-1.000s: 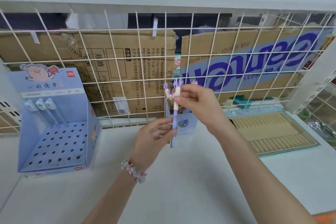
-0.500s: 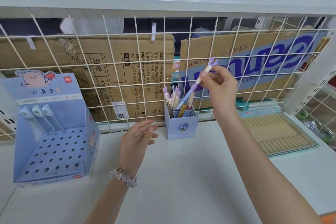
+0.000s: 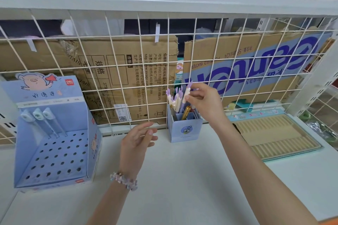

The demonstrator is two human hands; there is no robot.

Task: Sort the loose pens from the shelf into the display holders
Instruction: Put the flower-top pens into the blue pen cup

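A small blue pen holder point(image 3: 184, 130) stands on the white shelf by the wire grid, with several purple-and-white pens point(image 3: 174, 99) and a gold one point(image 3: 186, 112) in it. My right hand point(image 3: 204, 102) pinches the white upper part of a purple-tipped pen point(image 3: 188, 88) whose lower end is down inside this holder. My left hand point(image 3: 136, 142) hovers with relaxed fingers over the shelf, just left of the holder, holding nothing. At the far left is a large blue display box point(image 3: 91, 144) with a perforated base; three light-blue capped pens point(image 3: 39, 117) stand in its back row.
A white wire grid point(image 3: 128, 64) closes the back of the shelf point(image 3: 182, 188), with cardboard boxes point(image 3: 118, 71) behind it. A flat beige ridged tray point(image 3: 274, 137) lies at the right. A white post point(image 3: 318, 78) rises at the right edge.
My right hand lifted the purple-tipped pen away from my left hand, carried it up over the small holder and lowered it in. My left hand let go and opened.
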